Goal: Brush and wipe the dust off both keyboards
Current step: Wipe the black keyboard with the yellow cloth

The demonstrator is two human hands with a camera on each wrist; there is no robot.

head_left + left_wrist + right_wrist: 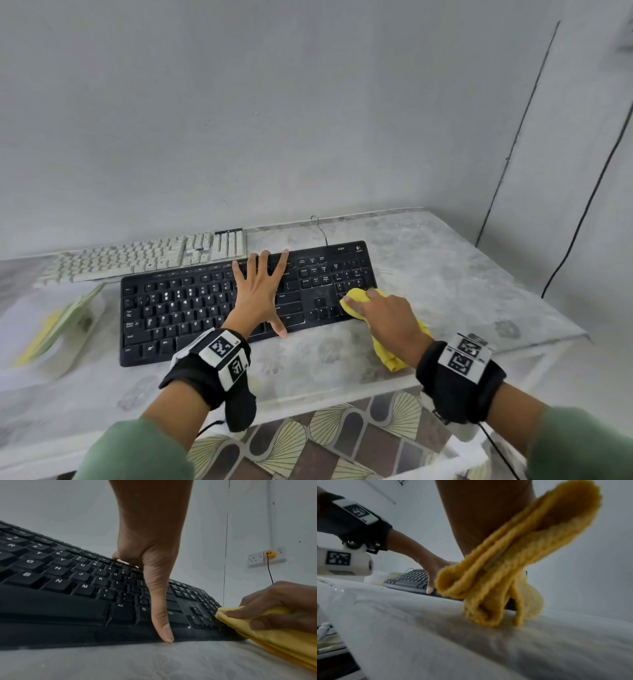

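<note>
Fingers point(284, 260) of the left hand point(258, 294) lie straight and spread, pressing flat on the black keyboard point(191, 308), while the right hand point(390, 315) curls its fingers point(351, 301) round a bunched yellow cloth point(358, 298) at the keyboard's right end. All of it sits on a pale, mottled grey table point(445, 274) pushed against a plain grey wall point(274, 120); two dark cables point(513, 147) run down the wall at the right, and the left wrist view shows a wall socket point(266, 557) with a yellow plug. A patterned floor point(342, 438) shows below the table's near edge. The black keyboard lies with its long axis left to right, slightly skewed, its cable leaving the far edge toward the wall. The left palm covers its keys right of centre, the fingers pointing to the far edge and the thumb point(161, 622) reaching down over the near edge to touch the table. A white keyboard point(147, 255) lies just beyond it, to the far left, also lengthwise left to right along the wall. The cloth rests on the number pad under the right fingertips, and its loose tail trails back under the palm onto the table toward the near side. A blurred white and pale green object point(58, 329) sits at the left.
</note>
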